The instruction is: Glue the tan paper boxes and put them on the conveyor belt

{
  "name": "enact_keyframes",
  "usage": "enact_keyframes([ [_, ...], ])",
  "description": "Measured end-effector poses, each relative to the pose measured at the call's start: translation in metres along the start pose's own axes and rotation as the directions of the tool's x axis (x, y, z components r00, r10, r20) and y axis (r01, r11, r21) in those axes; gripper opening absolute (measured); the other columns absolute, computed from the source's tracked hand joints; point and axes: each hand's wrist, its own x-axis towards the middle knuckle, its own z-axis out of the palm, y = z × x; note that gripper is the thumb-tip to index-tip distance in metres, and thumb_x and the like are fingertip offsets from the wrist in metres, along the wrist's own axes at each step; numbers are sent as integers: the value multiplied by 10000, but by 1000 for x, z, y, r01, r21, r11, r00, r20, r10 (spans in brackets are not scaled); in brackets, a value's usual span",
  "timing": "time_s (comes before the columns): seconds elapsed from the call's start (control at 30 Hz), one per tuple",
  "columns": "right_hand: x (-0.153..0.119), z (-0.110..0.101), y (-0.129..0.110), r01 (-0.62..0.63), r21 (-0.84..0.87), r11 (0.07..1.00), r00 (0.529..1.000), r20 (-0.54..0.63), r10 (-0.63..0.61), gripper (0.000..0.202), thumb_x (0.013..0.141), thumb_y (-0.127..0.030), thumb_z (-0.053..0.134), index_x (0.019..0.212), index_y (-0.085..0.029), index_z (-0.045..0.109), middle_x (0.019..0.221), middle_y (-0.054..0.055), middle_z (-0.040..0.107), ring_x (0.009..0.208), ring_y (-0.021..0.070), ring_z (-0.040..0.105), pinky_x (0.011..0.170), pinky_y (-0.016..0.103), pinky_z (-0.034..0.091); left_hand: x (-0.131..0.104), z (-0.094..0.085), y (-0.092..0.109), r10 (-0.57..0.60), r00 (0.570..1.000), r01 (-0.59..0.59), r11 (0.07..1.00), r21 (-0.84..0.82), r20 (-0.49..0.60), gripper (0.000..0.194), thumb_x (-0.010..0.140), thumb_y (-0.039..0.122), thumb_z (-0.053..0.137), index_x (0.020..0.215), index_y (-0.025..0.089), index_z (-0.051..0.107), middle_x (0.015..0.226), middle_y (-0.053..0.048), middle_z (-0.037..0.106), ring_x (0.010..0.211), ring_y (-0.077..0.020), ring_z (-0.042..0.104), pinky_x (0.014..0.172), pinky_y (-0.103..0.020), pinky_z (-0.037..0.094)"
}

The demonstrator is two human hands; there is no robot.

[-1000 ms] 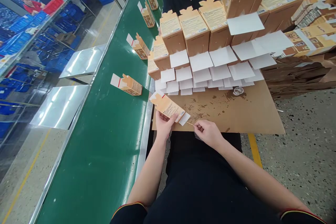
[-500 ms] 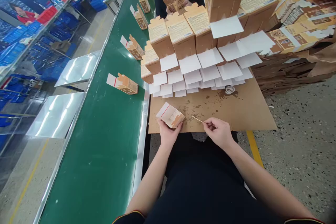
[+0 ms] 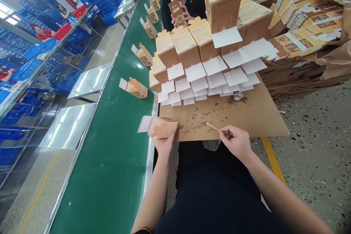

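My left hand (image 3: 163,146) is closed round a small brown carton (image 3: 163,128), blurred by motion, above the edge between the green belt and the cardboard sheet. A white flap with a red stripe sticks out on the carton's left. In a pinch, my right hand (image 3: 235,139) holds a thin stick (image 3: 212,126) by one end, its tip pointing left over the stained cardboard sheet (image 3: 257,117). Farther back on the sheet lies a small clear dish (image 3: 238,96), beside the stacked cartons (image 3: 185,45) with white flaps hanging forward.
A row of open cartons stands on the green belt (image 3: 115,161), the nearest one (image 3: 137,88) beyond my left hand. Across the stack, a person (image 3: 179,3) holds a carton. Packs of flat cartons (image 3: 298,40) lie at the right in brown paper.
My left hand has moved left with the carton, which has turned and now overlaps the belt's edge. My right hand still holds the stick, slightly farther right in view.
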Motion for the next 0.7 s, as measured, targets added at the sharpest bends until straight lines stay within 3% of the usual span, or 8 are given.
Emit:
enact_keyframes([
  [0.1, 2, -9, 3, -2, -20, 1000, 999, -49, 1, 314, 977, -512, 755, 781, -267, 766, 643, 21, 724, 519, 184, 655, 531, 316, 589, 28, -56, 11, 141, 936, -125, 990, 70, -323, 968, 714, 502, 1037, 1422, 342, 397, 1731, -164, 485, 1626, -399, 524, 1311, -654, 486],
  [0.17, 6, -12, 4, 9, -32, 999, 997, -72, -12, 294, 969, -487, 758, 775, -268, 774, 621, 12, 707, 501, 176, 641, 523, 310, 578, 48, -94, 16, 201, 867, -137, 976, 170, -456, 1037, 633, 501, 1064, 1367, 323, 353, 1664, -181, 525, 1552, -387, 601, 1260, -653, 535],
  [0.27, 17, -10, 1, 36, -28, 999, 997, -72, -38, 262, 959, -455, 758, 776, -269, 779, 625, 8, 706, 506, 170, 648, 530, 300, 581, 66, -133, 15, 97, 860, 39, 966, 254, -501, 996, 581, 422, 1077, 1244, 300, 344, 1406, -148, 665, 1366, -361, 728, 1198, -641, 579],
  [0.33, 23, -10, -1, 48, -15, 999, 998, -48, -49, 269, 965, -464, 754, 781, -269, 778, 639, 14, 716, 511, 173, 658, 521, 300, 582, 65, -142, 12, -19, 868, 155, 959, 236, -496, 971, 592, 358, 1064, 1244, 292, 348, 1369, -152, 678, 1365, -364, 723, 1233, -645, 541],
  [0.43, 27, -15, -1, 62, -30, 998, 997, -47, -64, 288, 979, -488, 748, 791, -271, 777, 632, 12, 715, 499, 177, 659, 497, 298, 571, 44, -134, 14, 44, 801, 136, 958, 253, -597, 985, 599, 328, 1035, 1319, 285, 364, 1525, -195, 585, 1546, -388, 585, 1362, -640, 382],
  [0.53, 24, -27, 5, 57, -92, 994, 993, -99, -66, 318, 981, -522, 759, 788, -270, 781, 619, 6, 709, 494, 174, 661, 503, 290, 576, 24, -113, 27, 325, 701, -125, 932, 341, -634, 836, 692, 418, 965, 1322, 284, 432, 1605, -178, 493, 1640, -388, 464, 1418, -596, 293],
  [0.6, 22, -33, 8, 33, -109, 993, 990, -132, -47, 360, 982, -564, 763, 781, -265, 780, 605, 4, 696, 477, 170, 648, 501, 287, 580, 29, -93, 43, 403, 739, -273, 912, 307, -540, 632, 805, 491, 876, 1277, 269, 521, 1551, -153, 543, 1612, -379, 493, 1402, -582, 337],
  [0.7, 24, -37, 7, 18, -113, 993, 987, -159, -36, 415, 978, -618, 761, 770, -258, 775, 584, 6, 676, 453, 166, 623, 475, 285, 569, 78, -55, 69, 313, 879, -260, 947, 187, -360, 434, 926, 518, 765, 1222, 212, 678, 1369, -149, 700, 1430, -369, 662, 1280, -592, 500],
])
